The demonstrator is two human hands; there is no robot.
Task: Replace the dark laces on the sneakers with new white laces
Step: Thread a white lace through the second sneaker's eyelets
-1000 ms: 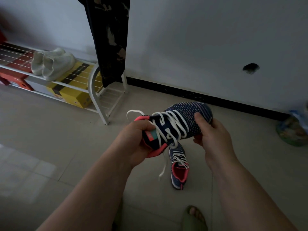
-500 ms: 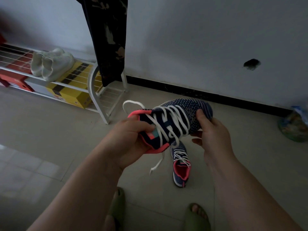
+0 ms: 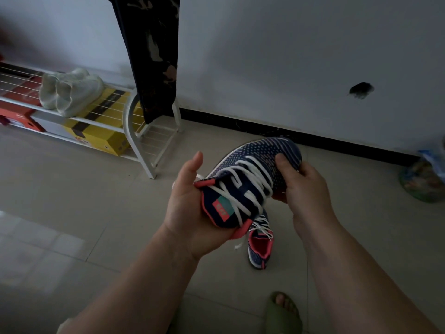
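A navy knit sneaker (image 3: 262, 153) with coral trim is held in the air between both hands, laced with a white lace (image 3: 250, 182). My left hand (image 3: 190, 208) cups its heel from below, thumb raised. My right hand (image 3: 298, 182) grips the toe end, thumb on top by the lowest lace rows. One loose lace end (image 3: 238, 245) dangles under the heel. The second sneaker (image 3: 258, 247) stands on the floor below, also with white laces, partly hidden by the held shoe.
A white wire shoe rack (image 3: 134, 131) stands at the left wall with pale shoes (image 3: 69, 90) on top and yellow (image 3: 101, 136) and red boxes (image 3: 16, 114) under it. Dark cloth (image 3: 151, 56) hangs over it. A bag (image 3: 423, 179) lies at right. A green slipper (image 3: 284, 314) covers my foot.
My left hand has shifted from gripping the heel collar to cupping the heel from underneath, thumb lifted. The sneaker has tilted so its tongue faces me more. The right hand keeps its grip.
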